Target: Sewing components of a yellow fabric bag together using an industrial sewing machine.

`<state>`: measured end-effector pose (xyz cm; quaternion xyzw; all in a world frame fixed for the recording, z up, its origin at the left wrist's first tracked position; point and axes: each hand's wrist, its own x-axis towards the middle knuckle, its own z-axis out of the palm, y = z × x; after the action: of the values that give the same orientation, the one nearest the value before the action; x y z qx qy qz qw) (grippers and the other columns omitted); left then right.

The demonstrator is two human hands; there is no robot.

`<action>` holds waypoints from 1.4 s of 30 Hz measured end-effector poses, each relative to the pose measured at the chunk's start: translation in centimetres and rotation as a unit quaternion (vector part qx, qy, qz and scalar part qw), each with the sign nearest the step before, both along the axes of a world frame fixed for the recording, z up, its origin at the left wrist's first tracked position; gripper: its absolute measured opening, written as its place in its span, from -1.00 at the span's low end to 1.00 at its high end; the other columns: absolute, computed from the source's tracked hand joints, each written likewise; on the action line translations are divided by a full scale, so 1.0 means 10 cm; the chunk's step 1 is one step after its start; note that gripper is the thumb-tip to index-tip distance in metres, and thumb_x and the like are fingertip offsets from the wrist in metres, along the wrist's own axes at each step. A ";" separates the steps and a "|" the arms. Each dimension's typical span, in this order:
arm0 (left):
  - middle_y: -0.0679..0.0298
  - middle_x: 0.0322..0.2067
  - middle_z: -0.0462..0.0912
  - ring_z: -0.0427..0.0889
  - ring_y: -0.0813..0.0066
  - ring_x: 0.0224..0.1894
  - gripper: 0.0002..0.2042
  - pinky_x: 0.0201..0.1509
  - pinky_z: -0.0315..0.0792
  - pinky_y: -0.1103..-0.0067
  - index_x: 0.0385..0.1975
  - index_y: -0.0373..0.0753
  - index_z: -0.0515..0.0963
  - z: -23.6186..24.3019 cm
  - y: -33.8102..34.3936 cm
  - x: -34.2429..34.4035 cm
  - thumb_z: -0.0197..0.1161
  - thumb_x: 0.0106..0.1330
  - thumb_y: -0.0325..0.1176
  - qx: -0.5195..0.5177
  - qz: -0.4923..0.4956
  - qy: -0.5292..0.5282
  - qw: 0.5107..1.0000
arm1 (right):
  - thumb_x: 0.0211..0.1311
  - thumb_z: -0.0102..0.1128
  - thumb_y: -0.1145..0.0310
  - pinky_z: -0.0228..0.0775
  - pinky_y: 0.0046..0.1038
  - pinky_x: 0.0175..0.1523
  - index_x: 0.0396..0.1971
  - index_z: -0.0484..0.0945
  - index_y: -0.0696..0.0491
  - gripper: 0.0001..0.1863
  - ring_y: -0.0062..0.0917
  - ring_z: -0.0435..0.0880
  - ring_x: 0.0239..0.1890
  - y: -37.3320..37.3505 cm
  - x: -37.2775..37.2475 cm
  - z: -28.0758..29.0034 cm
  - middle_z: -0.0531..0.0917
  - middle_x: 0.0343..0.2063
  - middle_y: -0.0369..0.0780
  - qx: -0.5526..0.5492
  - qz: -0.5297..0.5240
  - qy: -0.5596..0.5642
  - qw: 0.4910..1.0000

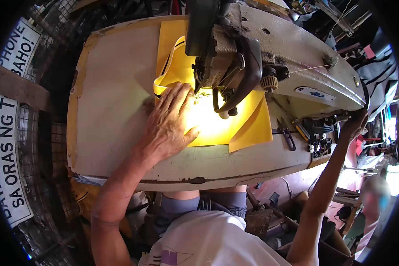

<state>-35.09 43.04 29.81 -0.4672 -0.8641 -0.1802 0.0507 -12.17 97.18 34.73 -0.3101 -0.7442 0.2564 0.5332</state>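
**Head view: yellow cloth (226, 128) under the machine (303, 42), one hand laid flat on it**

We find the cloth on the pale table (111, 115), partly beneath the machine's head, where strong glare hides the detail from us. Its near right corner shows a second edge; we cannot tell whether that is a fold or another layer. A dark-lined band (158, 84) loops up at its far left, beside the fingertips.

The left hand (170, 117) rests palm down on the cloth's left part, fingers nearly together, thumb out to the right. We judge that this flat press holds the cloth smooth without pinching it.

Well apart, the right hand (354, 127) is at the wheel (366, 98) on the machine's right end, probably to turn or steady it. We cannot tell how its fingers close.

Right of the cloth, snips (287, 134) lie beside a yellow-handled tool (302, 131), likely there for easy reach. Farther right sits a winder (320, 147). Off the table's left side, we see a white sign (9, 159) by wire mesh (36, 164).
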 end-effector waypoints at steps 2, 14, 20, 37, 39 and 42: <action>-0.08 0.27 0.24 0.16 0.03 0.38 -0.26 0.50 -0.01 0.25 0.25 -0.46 0.22 0.02 0.00 -0.01 0.29 0.16 -0.11 -0.009 0.009 -0.010 1.000 | 0.08 0.12 0.55 0.36 -0.13 -0.08 -0.02 0.41 0.09 -0.60 -0.10 0.54 -0.16 0.05 0.00 -0.10 0.51 -0.24 -0.06 0.318 -0.145 -0.201 0.915; -0.10 0.34 0.16 0.07 0.02 0.43 -0.22 0.51 -0.05 0.26 0.30 -0.51 0.16 0.01 -0.02 -0.03 0.24 0.19 -0.10 -0.022 -0.001 -0.016 1.000 | 0.48 -0.17 0.31 0.38 -0.39 0.10 0.19 0.40 0.17 -0.59 -0.37 0.57 0.00 0.13 -0.02 0.49 0.58 0.02 -0.09 0.287 0.050 -0.152 0.944; -0.11 0.31 0.20 0.10 0.02 0.41 -0.24 0.50 -0.04 0.26 0.27 -0.50 0.20 0.01 -0.03 -0.02 0.24 0.21 -0.05 -0.016 -0.005 -0.004 1.000 | 0.42 -0.19 0.35 0.41 -0.30 -0.01 0.11 0.45 0.16 -0.62 -0.14 0.59 -0.09 0.36 -0.19 0.58 0.58 -0.08 0.00 0.288 0.029 -0.210 0.934; -0.10 0.29 0.22 0.13 0.03 0.39 -0.23 0.50 -0.03 0.26 0.27 -0.51 0.19 -0.01 -0.03 -0.05 0.27 0.18 -0.09 -0.034 -0.009 -0.017 0.999 | 0.42 -0.05 0.19 0.35 -0.54 0.07 0.18 0.48 0.11 -0.55 -0.53 0.55 -0.06 0.80 -0.45 0.96 0.59 0.00 -0.21 0.084 0.074 -0.319 0.941; -0.10 0.29 0.22 0.14 0.02 0.39 -0.24 0.50 -0.01 0.25 0.26 -0.52 0.21 -0.01 -0.03 -0.04 0.27 0.18 -0.09 -0.031 -0.014 -0.019 0.999 | 0.42 -0.04 0.16 0.35 -0.53 0.06 0.20 0.48 0.06 -0.54 -0.56 0.54 -0.07 0.65 -0.37 0.91 0.60 -0.03 -0.21 -0.029 0.101 -0.229 0.968; -0.11 0.28 0.24 0.17 0.00 0.37 -0.26 0.49 0.00 0.25 0.24 -0.52 0.23 -0.01 -0.02 -0.05 0.27 0.19 -0.09 -0.028 -0.010 -0.019 0.999 | 0.44 -0.07 0.24 0.37 -0.48 0.02 0.22 0.47 -0.01 -0.58 -0.57 0.55 -0.12 0.35 -0.31 0.78 0.60 -0.04 -0.18 -0.062 0.109 -0.172 0.977</action>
<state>-35.59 42.80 29.69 -0.4736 -0.8649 -0.1652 0.0198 -15.26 100.67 42.55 -0.2995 -0.8365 0.3015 0.3458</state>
